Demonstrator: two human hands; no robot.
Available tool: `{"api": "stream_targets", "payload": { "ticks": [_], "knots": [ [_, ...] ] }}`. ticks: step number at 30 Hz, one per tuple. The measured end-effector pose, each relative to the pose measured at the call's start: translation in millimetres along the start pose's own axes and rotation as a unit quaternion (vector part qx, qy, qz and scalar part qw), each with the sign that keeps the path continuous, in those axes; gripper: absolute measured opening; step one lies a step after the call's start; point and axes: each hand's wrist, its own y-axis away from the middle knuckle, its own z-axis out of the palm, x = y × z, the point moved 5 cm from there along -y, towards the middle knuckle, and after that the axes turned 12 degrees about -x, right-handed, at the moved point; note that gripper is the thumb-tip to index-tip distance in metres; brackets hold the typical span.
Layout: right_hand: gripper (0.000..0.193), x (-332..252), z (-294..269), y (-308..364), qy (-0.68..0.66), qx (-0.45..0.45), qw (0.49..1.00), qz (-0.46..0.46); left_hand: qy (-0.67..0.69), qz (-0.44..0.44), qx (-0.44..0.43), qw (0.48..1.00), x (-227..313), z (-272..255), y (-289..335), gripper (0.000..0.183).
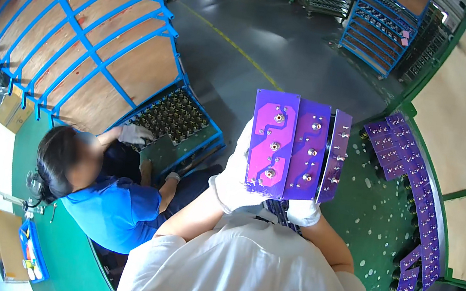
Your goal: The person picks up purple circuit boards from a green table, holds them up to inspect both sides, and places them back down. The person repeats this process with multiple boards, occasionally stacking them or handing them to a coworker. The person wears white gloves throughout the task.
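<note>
Several purple circuit boards (271, 145) stand side by side in front of my chest, their soldered faces with metal studs turned up toward me. My left hand (232, 176), in a white glove, grips them from the left and below; its fingers are mostly hidden behind the boards. Under the lower right edge of the group, my right hand (303, 212) supports them, also gloved in white, with its fingertips out of sight. The rightmost board (336, 156) is tilted, and a dark gap separates it from the middle one.
More purple boards (419, 199) lie in a curved row on the green surface (357, 226) at right. At left, a person in a blue shirt (113, 212) reaches a gloved hand (136, 134) over a tray of dark parts (174, 115). A blue-barred rack (75, 23) stands behind.
</note>
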Motion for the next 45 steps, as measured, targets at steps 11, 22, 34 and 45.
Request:
{"api": "stream_targets", "payload": {
  "ticks": [11, 22, 34, 45],
  "knots": [
    [0.049, 7, 37, -56, 0.025, 0.064, 0.998, 0.014, 0.193, 0.063, -0.079, 0.976, 25, -25, 11, 0.053],
    [0.046, 12, 37, -65, 0.324, 0.061, 0.937, 0.118, -0.394, 0.098, 0.017, 0.914, 32, -71, 33, 0.059],
    [0.056, -8, 80, -103, 0.707, -0.019, 0.706, -0.029, 0.231, 0.123, -0.054, 0.964, 8, -95, 37, 0.049],
    [0.059, -2, 91, -128, 0.685, -0.112, 0.718, 0.058, -0.042, 0.229, 0.03, 0.972, 2, -132, 56, 0.039]
  ]
}}
